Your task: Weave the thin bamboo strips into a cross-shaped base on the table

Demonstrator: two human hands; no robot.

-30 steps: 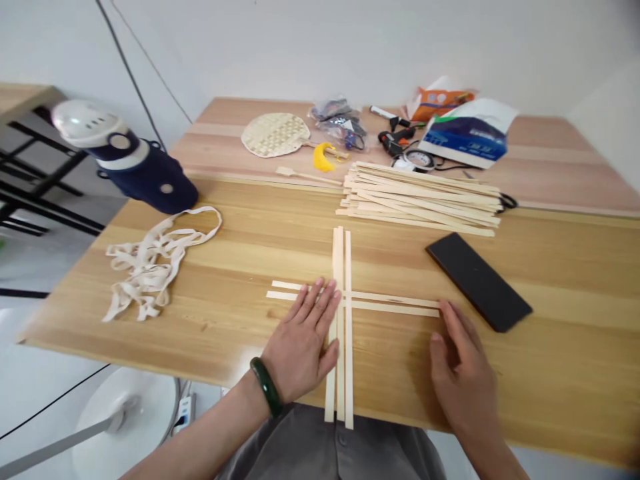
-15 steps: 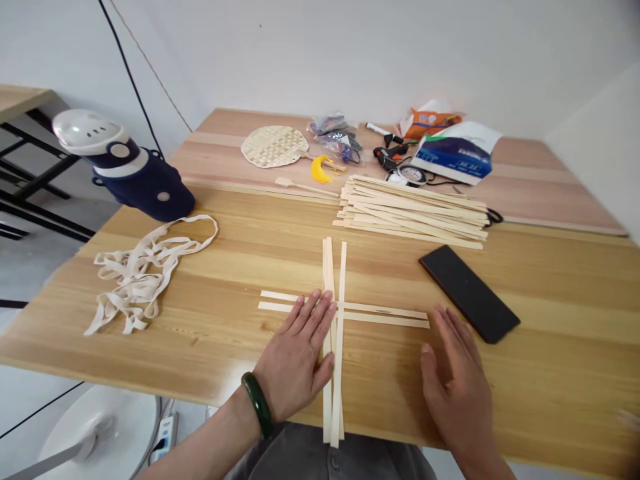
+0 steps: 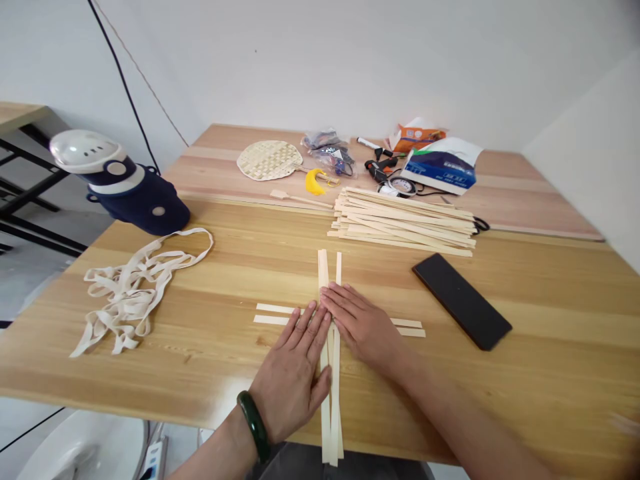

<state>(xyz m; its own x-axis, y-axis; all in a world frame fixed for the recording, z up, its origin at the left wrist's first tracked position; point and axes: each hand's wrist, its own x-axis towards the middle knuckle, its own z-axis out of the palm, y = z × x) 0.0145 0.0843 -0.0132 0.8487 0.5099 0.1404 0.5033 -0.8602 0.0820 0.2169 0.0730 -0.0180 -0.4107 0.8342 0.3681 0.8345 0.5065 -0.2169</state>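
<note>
Left hand (image 3: pixel 295 380) lies flat on the table (image 3: pixel 200 380), grip open, fingers spread, over the crossing of thin bamboo strips (image 3: pixel 324 280). Right hand (image 3: pixel 363 327) lies flat just beside it, grip also open, fingertips on the crossing; neither hand clamps anything. Two parallel horizontal strips (image 3: pixel 273 313) cross the upright strips beneath both hands. Farther off: a stack of loose strips (image 3: pixel 400 223) beyond the hands, a black rectangular pad (image 3: pixel 461 301) to the right, tangled cream webbing (image 3: pixel 130 300) to the left.
</note>
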